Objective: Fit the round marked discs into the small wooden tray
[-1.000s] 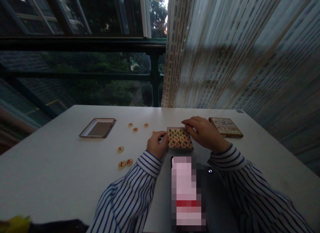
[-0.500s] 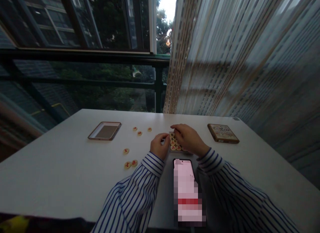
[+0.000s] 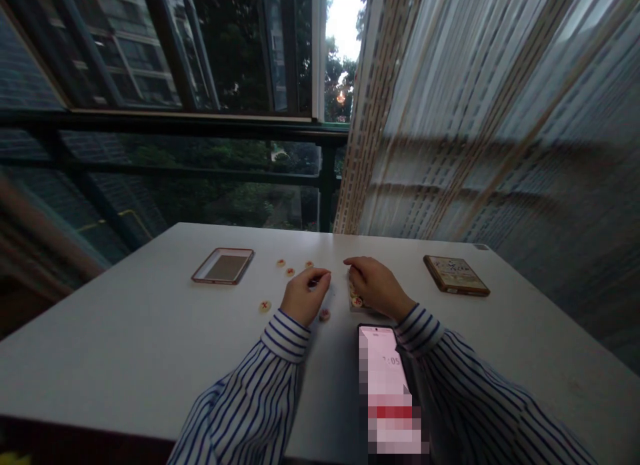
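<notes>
My left hand [image 3: 303, 297] is closed in a pinch above the table, left of a small clear box. Whatever its fingertips hold, if anything, is hidden. A round Chinese chess piece [image 3: 325, 315] with a red mark lies just under it. My right hand [image 3: 376, 285] rests over the box [image 3: 357, 310], one finger stretched out to the left and the thumb bent down at the box. Chess pieces [image 3: 357, 302] fill part of the box; the hand covers most of it. Another red-marked piece [image 3: 265, 306] lies left of my left hand, and several more [image 3: 291, 272] lie farther back.
On the white table [image 3: 125, 358], an open tray-like lid [image 3: 223, 266] lies at the left. A brown flat box [image 3: 457, 275] with a printed top is at the right. A lit phone [image 3: 385, 378] lies between my forearms. Railing and curtain stand beyond.
My left hand has drawn left, away from the box, uncovering a piece beneath it. Its sleeve now covers the two near pieces. My right hand stays over the box. The view has shifted slightly.
</notes>
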`<state>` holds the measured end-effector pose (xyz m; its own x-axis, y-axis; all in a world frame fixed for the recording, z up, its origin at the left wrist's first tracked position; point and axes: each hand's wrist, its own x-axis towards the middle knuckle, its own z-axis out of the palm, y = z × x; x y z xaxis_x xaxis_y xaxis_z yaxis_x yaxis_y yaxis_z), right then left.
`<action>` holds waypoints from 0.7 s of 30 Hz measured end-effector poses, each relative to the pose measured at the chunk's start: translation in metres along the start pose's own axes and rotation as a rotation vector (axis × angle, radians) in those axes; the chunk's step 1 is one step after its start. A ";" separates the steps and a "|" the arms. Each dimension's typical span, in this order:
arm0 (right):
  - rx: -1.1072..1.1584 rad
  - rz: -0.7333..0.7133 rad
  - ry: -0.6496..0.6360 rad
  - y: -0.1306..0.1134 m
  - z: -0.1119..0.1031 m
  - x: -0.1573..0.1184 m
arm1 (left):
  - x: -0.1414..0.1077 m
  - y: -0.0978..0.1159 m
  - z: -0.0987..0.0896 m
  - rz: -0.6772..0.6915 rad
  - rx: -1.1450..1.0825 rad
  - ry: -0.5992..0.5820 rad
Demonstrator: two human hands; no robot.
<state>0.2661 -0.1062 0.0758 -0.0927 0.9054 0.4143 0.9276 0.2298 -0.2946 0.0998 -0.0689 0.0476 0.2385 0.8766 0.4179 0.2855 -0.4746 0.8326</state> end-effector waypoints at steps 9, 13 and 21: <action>-0.051 -0.063 -0.082 -0.015 0.002 0.018 | 0.020 -0.027 -0.051 -0.031 0.084 0.020; -0.032 -0.077 -0.130 -0.019 0.008 0.030 | 0.033 -0.050 -0.070 -0.044 0.124 0.047; 0.069 -0.094 -0.208 -0.023 0.040 0.060 | 0.050 -0.095 -0.085 -0.151 0.319 0.043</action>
<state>0.2248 -0.0433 0.0730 -0.2571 0.9313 0.2581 0.8851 0.3341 -0.3238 0.0059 0.0273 0.0201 0.1344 0.9381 0.3193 0.5916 -0.3345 0.7336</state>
